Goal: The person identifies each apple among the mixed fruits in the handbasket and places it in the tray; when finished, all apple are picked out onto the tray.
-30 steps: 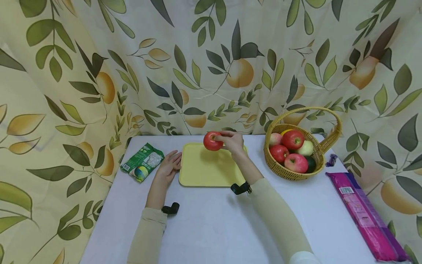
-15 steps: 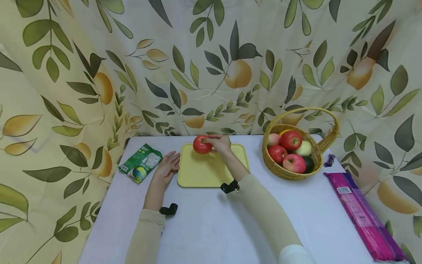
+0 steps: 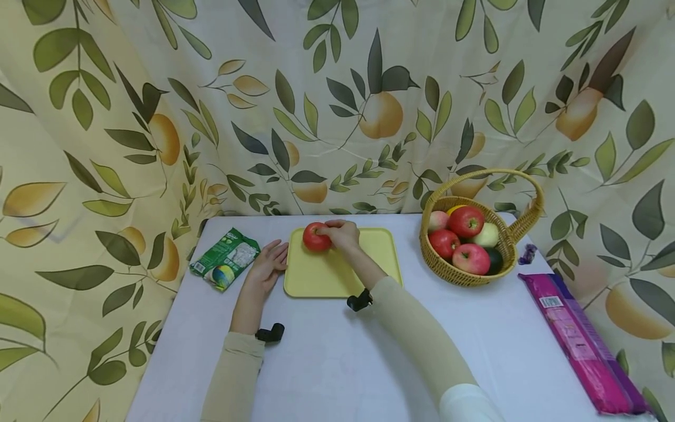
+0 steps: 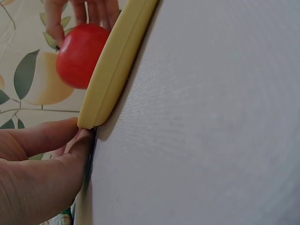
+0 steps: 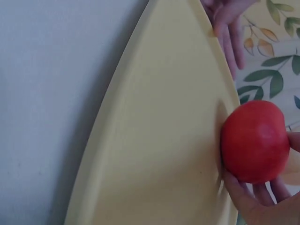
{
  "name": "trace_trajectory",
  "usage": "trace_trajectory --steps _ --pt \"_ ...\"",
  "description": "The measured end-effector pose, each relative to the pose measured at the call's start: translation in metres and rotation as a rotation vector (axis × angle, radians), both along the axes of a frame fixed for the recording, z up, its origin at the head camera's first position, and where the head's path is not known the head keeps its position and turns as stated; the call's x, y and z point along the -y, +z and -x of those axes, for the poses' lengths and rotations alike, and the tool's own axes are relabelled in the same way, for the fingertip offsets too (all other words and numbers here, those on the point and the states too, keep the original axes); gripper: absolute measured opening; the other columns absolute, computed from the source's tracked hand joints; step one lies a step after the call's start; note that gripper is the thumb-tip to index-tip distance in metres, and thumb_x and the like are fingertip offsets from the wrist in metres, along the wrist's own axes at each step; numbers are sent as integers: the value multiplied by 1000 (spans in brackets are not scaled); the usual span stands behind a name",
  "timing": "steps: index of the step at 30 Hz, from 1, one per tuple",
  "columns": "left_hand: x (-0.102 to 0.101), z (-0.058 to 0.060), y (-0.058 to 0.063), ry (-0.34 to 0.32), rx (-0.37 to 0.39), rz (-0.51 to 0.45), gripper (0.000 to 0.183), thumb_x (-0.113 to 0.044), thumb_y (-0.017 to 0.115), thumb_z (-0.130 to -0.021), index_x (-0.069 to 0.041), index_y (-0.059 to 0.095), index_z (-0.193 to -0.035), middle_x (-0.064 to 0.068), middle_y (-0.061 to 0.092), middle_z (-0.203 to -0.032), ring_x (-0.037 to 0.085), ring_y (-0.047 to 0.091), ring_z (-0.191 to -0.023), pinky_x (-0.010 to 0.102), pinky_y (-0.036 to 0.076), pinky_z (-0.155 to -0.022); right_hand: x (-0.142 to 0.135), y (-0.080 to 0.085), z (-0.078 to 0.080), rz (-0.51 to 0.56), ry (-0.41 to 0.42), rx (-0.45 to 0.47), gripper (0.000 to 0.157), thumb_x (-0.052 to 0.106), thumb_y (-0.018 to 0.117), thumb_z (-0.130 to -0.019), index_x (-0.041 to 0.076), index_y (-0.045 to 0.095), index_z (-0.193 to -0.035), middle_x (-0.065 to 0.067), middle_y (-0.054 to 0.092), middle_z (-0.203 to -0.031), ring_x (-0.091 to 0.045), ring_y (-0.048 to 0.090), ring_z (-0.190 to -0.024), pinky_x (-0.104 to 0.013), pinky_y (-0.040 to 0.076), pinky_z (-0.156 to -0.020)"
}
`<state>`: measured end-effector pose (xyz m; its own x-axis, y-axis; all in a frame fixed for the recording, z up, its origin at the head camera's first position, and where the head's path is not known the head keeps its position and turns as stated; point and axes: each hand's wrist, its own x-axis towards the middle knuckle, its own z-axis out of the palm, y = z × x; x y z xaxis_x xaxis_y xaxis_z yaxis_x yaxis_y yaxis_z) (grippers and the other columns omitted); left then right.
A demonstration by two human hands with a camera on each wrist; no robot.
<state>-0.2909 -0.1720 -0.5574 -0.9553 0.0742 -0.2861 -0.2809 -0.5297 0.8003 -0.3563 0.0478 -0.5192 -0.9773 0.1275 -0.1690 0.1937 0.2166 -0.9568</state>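
My right hand (image 3: pixel 345 235) holds a red tomato (image 3: pixel 315 237) by its side, thumb and fingers round it. The tomato is at the far left part of a yellow tray (image 3: pixel 364 275), close over its surface; in the right wrist view the tomato (image 5: pixel 255 140) appears right against the tray's floor. My left hand (image 3: pixel 267 266) lies beside the tray's left edge with its fingers extended. In the left wrist view, the fingertips (image 4: pixel 72 123) of that hand touch the tray's rim (image 4: pixel 110 70).
A green packet (image 3: pixel 227 259) lies left of my left hand. At the right stands a wicker basket (image 3: pixel 459 278) with a tall handle, full of several fruits. A long pink and purple package (image 3: pixel 582 343) lies along the right side, near a small dark purple item (image 3: pixel 527 254).
My right hand has carried the tomato leftward over the tray and lowered it toward the tray's far left part. The left hand has stayed at the tray's left edge.
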Motion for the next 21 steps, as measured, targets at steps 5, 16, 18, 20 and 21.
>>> trace_trajectory --steps 5,16,18,20,21 --pt "-1 0 -1 1 0 -3 95 40 33 -80 -2 18 -165 24 29 -167 32 29 -155 38 30 -124 -4 1 -2 39 69 31 41 22 88 -80 5 76 -115 -9 71 -112 -12 60 -83 -27 58 -69" --pt "-1 -2 1 -6 12 -7 96 39 32 -82 -4 16 -166 23 27 -168 31 28 -156 36 30 -124 -22 28 -16 106 81 -29 30 14 76 -90 1 74 -117 -13 73 -111 -22 68 -99 -51 56 -100" --pt "-1 -3 2 -7 13 -7 95 39 31 -82 -4 15 -166 23 26 -168 30 28 -156 36 30 -124 -28 38 -20 112 94 -56 28 14 75 -92 1 74 -117 -14 73 -119 -24 66 -108 -49 57 -101" --pt "-1 -3 2 -8 14 -13 95 39 31 -82 -4 15 -166 23 26 -168 30 28 -156 37 30 -124 -36 48 -23 126 104 -72 27 14 75 -93 2 75 -117 -14 72 -123 -26 66 -113 -47 57 -101" --pt "-1 -3 2 -8 15 -17 96 39 31 -82 -4 16 -166 23 26 -168 30 28 -156 37 30 -124 -40 52 -25 134 109 -77 27 14 75 -94 2 74 -118 -13 72 -123 -27 66 -114 -46 57 -101"
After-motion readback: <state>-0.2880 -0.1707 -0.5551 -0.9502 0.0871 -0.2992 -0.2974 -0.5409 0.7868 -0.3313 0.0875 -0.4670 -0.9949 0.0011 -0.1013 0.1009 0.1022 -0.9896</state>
